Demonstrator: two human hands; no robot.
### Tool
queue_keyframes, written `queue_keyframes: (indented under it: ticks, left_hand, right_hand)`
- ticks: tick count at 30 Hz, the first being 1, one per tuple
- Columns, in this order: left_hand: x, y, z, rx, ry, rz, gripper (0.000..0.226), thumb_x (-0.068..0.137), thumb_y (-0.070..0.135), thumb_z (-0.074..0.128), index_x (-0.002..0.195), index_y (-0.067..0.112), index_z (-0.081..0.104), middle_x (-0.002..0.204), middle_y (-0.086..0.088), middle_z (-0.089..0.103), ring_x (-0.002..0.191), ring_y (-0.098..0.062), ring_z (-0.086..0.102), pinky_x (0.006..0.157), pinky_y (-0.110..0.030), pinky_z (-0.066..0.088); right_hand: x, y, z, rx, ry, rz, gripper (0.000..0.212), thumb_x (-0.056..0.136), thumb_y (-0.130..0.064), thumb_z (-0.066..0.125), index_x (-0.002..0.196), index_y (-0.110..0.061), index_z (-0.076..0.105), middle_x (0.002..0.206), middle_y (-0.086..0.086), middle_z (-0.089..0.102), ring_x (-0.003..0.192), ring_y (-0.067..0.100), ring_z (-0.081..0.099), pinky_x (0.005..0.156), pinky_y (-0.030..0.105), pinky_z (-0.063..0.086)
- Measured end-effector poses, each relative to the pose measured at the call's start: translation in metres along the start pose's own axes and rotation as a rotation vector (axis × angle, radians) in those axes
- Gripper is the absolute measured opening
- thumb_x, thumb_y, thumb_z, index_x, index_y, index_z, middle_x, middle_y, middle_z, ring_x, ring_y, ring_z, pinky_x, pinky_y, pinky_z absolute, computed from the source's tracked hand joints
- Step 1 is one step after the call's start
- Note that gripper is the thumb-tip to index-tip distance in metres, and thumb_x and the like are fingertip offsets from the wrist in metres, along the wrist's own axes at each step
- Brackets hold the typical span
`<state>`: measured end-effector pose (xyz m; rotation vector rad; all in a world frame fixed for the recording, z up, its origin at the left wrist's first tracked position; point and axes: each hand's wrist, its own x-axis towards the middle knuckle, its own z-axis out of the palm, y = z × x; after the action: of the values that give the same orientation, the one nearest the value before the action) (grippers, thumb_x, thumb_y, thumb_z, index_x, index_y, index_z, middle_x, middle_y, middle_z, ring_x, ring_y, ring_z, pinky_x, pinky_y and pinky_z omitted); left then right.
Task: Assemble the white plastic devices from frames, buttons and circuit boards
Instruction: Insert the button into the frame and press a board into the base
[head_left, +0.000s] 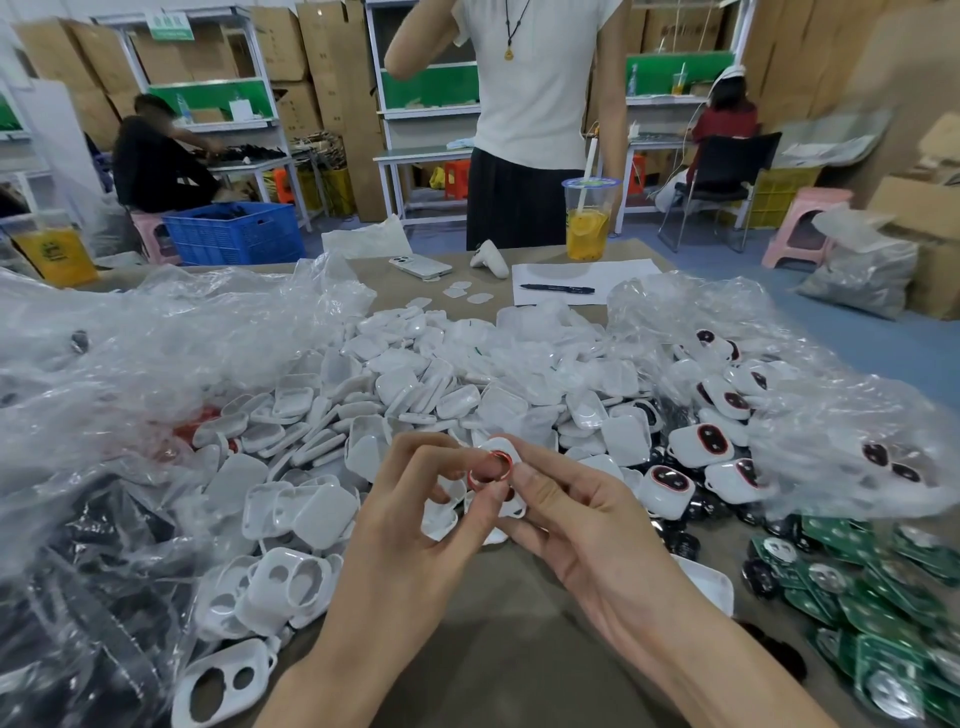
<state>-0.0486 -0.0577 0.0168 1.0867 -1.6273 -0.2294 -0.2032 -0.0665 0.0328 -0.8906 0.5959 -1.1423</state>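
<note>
Head view: we hold the white frame (500, 448) above the worktop (519, 649), left grip (415, 519) and right grip (582, 525) both pinching it. The red ring button (491, 470) sits on top between them, nearest our right thumb, with the frame's long axis seemingly pointing away from us.

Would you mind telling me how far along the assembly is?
Done: assembled devices with red-rimmed buttons lie on the right. In hand: the left hand pinches a red ring against the white frame the right hand holds. Left: empty frames and green circuit boards.
</note>
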Motion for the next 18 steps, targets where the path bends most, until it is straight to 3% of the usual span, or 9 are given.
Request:
queue_keyframes:
  ticks: [14,18]
  left_hand:
    - [-0.0009,-0.003,0.0005,-0.023,0.0,-0.044,0.017,0.087,0.041,0.07,0.1,0.05,0.063,0.109,0.013,0.058,0.092,-0.017,0.063,0.076,-0.007,0.042]
    - [0.0005,-0.0007,0.0011,-0.077,0.005,-0.058,0.013,0.088,0.043,0.069,0.097,0.052,0.064,0.108,0.013,0.06,0.1,-0.016,0.063,0.077,-0.01,0.044]
  right_hand:
    - [-0.0023,-0.0005,0.0014,-0.096,-0.009,-0.024,0.029,0.086,-0.026,0.064,0.112,-0.028,0.076,0.111,0.007,0.076,0.11,0.014,0.07,0.084,0.019,0.055]
    - [-0.0029,-0.0008,0.0004,-0.113,-0.015,-0.025,0.029,0.085,-0.029,0.065,0.112,-0.031,0.076,0.111,0.005,0.076,0.108,0.012,0.07,0.084,0.018,0.055]
